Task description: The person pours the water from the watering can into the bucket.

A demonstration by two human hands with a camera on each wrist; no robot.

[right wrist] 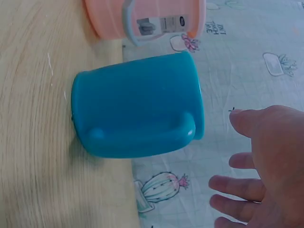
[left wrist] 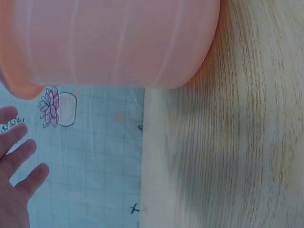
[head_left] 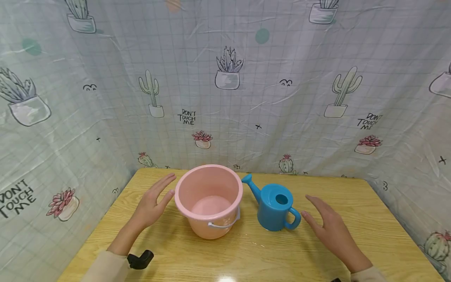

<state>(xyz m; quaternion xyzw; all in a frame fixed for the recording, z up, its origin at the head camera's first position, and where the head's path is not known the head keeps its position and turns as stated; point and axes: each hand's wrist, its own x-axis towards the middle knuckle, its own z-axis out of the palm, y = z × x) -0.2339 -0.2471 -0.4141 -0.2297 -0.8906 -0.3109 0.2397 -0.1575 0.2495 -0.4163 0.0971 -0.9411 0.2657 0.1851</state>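
Observation:
A pink bucket (head_left: 209, 225) with a white wire handle stands upright at the middle of the table, and nothing shows inside it. To its right sits a blue watering can (head_left: 273, 213), its spout pointing toward the bucket and its handle to the right. My left hand (head_left: 151, 205) hovers at the bucket's left rim with fingers extended. My right hand (head_left: 329, 225) is held just right of the can's handle, fingers spread and holding nothing. In the right wrist view the watering can (right wrist: 137, 104) fills the middle, with the right hand (right wrist: 266, 166) apart from it.
The wooden table (head_left: 282, 258) is bounded behind and at the sides by a cactus-print cloth (head_left: 264, 98). A few small wet-looking marks lie on the wood in front of the bucket. Black straps with a mount (head_left: 141, 259) sit by the left wrist.

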